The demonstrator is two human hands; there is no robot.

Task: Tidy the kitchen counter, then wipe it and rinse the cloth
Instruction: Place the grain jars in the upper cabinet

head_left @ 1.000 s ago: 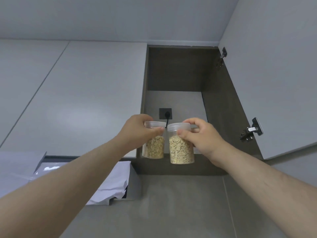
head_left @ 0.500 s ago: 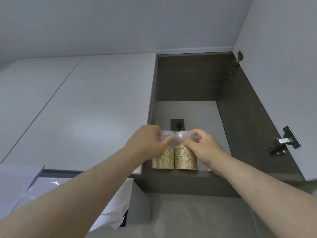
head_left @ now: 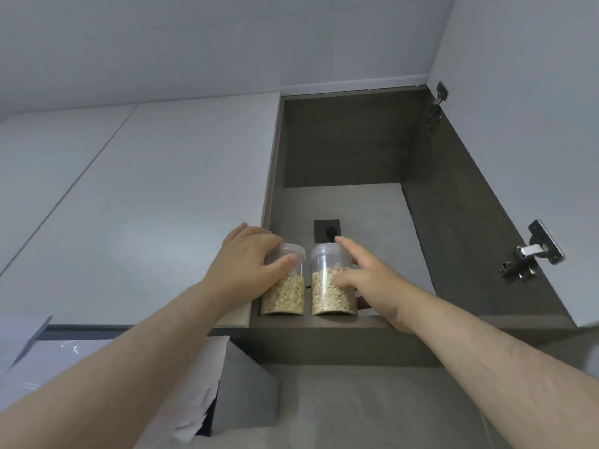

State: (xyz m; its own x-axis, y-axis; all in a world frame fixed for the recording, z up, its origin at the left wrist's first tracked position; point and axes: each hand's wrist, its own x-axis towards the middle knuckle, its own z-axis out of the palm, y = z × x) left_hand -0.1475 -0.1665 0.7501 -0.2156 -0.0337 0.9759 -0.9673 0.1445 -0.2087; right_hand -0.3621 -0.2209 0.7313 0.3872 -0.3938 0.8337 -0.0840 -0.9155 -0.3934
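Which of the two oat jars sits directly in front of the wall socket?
The right-hand oat jar, touched by the right hand; the left-hand jar stands left of the socket.

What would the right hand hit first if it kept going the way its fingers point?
Probably the black socket on the back wall. The right hand touches the right jar beside it. Depth is unclear.

Two arms are in view, each bare from the frame edge to the fingertips. The left forearm [head_left: 129, 367] enters at 8 o'clock and ends in the left hand [head_left: 246, 270], just left of centre. The right forearm [head_left: 486, 358] enters at 4 o'clock and ends in the right hand [head_left: 366, 280], just right of centre. Skin creases cross the right wrist [head_left: 397, 314]; faint lengthwise lines mark the right forearm.
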